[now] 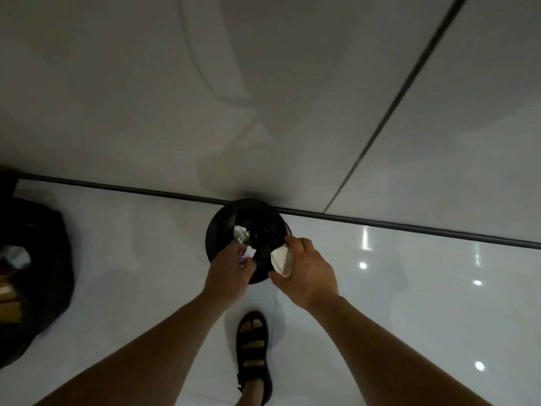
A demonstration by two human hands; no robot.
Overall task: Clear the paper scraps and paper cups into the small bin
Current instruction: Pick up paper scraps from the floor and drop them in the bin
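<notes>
Now: left hand (228,273) pinches paper scrap (249,252), right hand (307,271) grips paper cup (281,260); drop both straight into small bin (216,230).

Bin (215,238): black. Paper scraps (241,231): white. Paper cup (281,260): white. Sandal (254,354): black. Floor (409,288): glossy white. Bag (44,259): black.

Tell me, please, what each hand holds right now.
Left hand: pinches a small white paper scrap.
Right hand: grips a white crumpled paper cup.
</notes>
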